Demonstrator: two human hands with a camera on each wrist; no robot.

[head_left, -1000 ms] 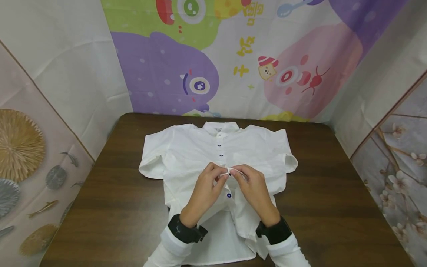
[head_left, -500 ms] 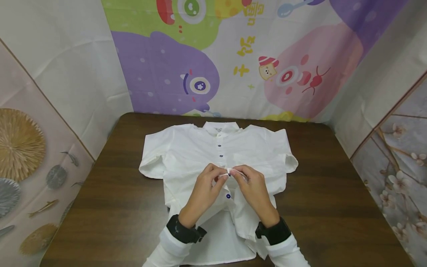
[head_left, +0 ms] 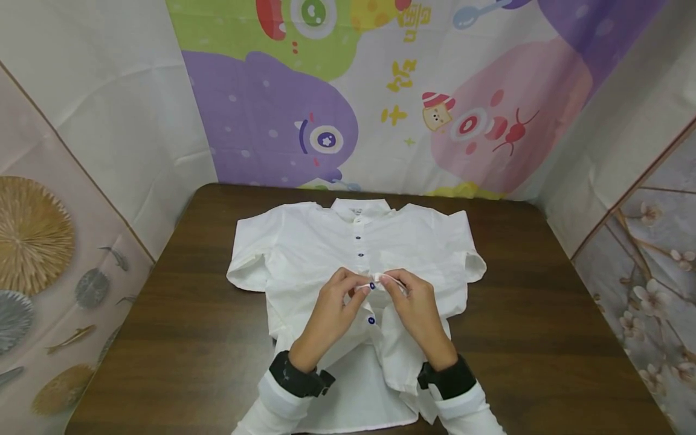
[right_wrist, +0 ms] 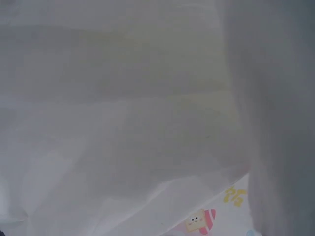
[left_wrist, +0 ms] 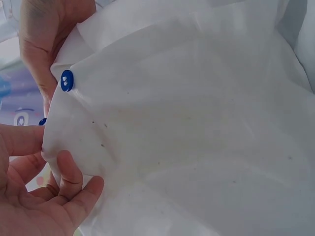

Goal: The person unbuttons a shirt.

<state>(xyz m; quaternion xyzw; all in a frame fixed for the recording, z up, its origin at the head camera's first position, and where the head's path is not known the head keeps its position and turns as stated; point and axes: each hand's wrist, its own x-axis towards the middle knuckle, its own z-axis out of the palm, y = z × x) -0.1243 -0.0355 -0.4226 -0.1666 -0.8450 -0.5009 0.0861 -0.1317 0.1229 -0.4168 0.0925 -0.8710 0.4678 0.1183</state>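
Observation:
A white short-sleeved shirt point(head_left: 315, 241) lies front up, collar at the far side. My left hand point(head_left: 333, 305) pinches one front edge of it between thumb and fingers. Right beside it, my right hand point(head_left: 414, 305) pinches the other front edge. Between the fingertips shows a dark blue button point(head_left: 372, 286). Another blue button point(head_left: 371, 321) sits lower on the left-hand edge, and it is large in the left wrist view. Below it the front hangs apart. White cloth point(right_wrist: 123, 123) fills most of the right wrist view and hides the right hand there.
The shirt lies on a dark brown wooden table point(head_left: 206, 362). A cartoon-printed curtain point(head_left: 261, 121) hangs behind the far edge, and patterned cloth panels point(head_left: 109, 290) stand at both sides.
The right fingertips have shifted slightly right with their cloth edge. The blue button between the hands shows more fully now. Otherwise the shirt and the left hand stay nearly in place.

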